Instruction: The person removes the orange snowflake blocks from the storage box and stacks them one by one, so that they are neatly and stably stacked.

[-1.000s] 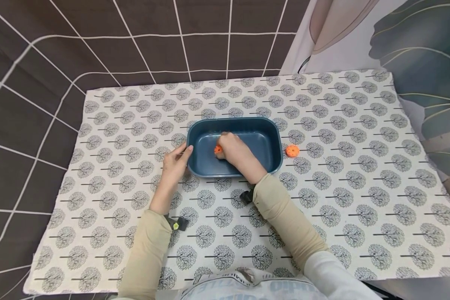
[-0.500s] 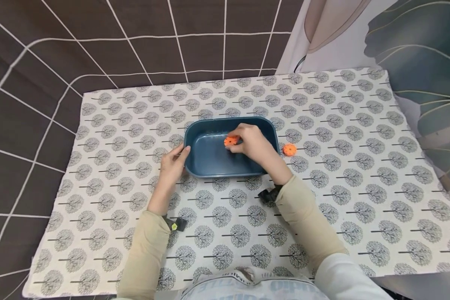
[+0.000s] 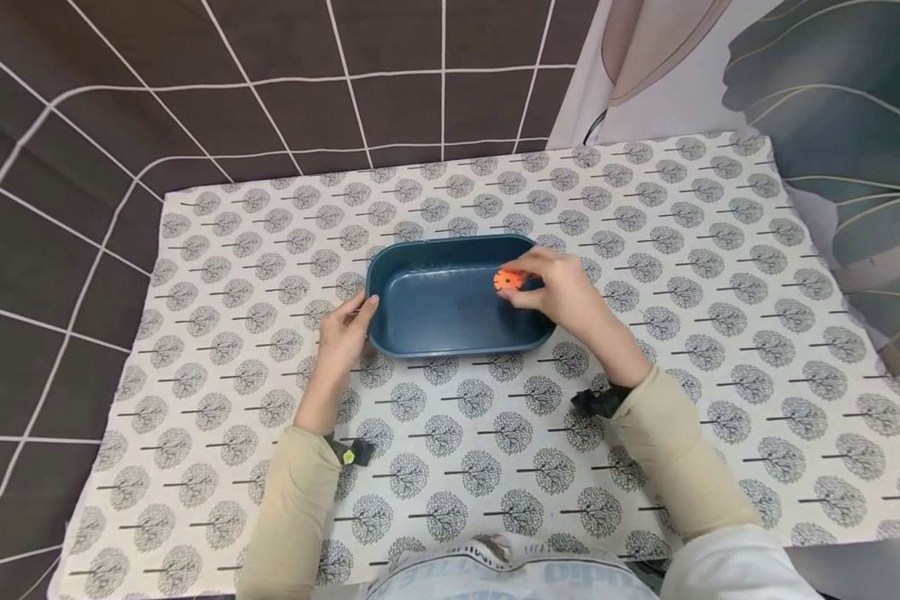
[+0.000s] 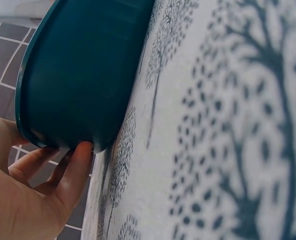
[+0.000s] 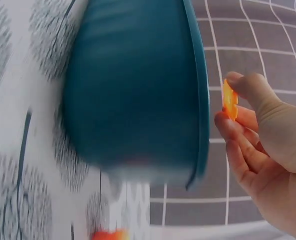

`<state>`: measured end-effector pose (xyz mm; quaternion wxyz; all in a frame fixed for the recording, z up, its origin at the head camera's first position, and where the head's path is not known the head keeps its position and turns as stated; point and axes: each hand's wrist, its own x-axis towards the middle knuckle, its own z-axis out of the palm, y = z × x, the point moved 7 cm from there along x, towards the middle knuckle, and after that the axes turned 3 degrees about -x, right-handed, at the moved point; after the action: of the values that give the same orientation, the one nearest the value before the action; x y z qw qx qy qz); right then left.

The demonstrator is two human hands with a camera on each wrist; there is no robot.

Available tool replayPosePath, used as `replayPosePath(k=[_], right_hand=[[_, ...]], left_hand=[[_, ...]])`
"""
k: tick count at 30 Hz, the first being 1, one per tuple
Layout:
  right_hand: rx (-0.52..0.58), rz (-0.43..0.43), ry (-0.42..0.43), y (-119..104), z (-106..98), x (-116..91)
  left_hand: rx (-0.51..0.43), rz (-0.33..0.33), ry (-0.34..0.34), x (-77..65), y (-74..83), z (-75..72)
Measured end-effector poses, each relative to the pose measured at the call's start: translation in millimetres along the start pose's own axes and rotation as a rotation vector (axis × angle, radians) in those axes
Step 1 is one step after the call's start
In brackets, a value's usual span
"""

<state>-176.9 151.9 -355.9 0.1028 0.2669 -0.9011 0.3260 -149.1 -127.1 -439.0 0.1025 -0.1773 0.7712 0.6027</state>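
Note:
A dark blue rectangular plastic basin (image 3: 450, 353) with rounded corners sits on the patterned cloth. My left hand (image 3: 342, 335) grips its left end, thumb on the rim and the other fingers against the outer wall, as the left wrist view also shows. Between thumb and fingertips, my right hand (image 3: 566, 293) pinches an orange notched plastic disc (image 3: 507, 280) with a small hole in its middle. In the right wrist view this disc (image 5: 230, 100) appears edge-on, above the rim level and apart from the basin wall (image 5: 138, 90). No contents show in the visible part of the basin.
A blurred orange piece (image 5: 110, 235) lies on the cloth at the bottom of the right wrist view; the right hand hides that place in the head view. Tree-print cloth (image 3: 690, 467) covers the table. Dark gridded fabric (image 3: 307, 83) hangs behind it.
My right hand has lifted the orange disc from the basin floor and carried it rightward to the right end. The second disc on the cloth is now hidden in the head view. The left hand stays put.

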Motion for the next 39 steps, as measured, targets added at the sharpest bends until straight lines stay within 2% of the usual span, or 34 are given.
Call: replayPosePath(k=[8,17,25,34,39], right_hand=[[-0.039,0.025,0.068,24,-26,-22],[-0.072,0.121,0.081,44,-38,-46],[-0.171,0.206,0.048,63,-40,-61],[-0.195,0.132,0.016,70,-33,-67],[-0.215,0.171,-0.048,77,-28,-69]], left_hand=[[-0.018,0.026,-0.007,0.3,0.2,0.9],[-0.005,0.004,0.008,-0.4,-1.6,0.3],[-0.023,0.005,-0.004,-1.4,-0.2,1.4],[-0.033,0.004,-0.003,-0.2,-1.8,0.6],[-0.027,0.014,-0.008,-0.3,-0.2,0.9]])
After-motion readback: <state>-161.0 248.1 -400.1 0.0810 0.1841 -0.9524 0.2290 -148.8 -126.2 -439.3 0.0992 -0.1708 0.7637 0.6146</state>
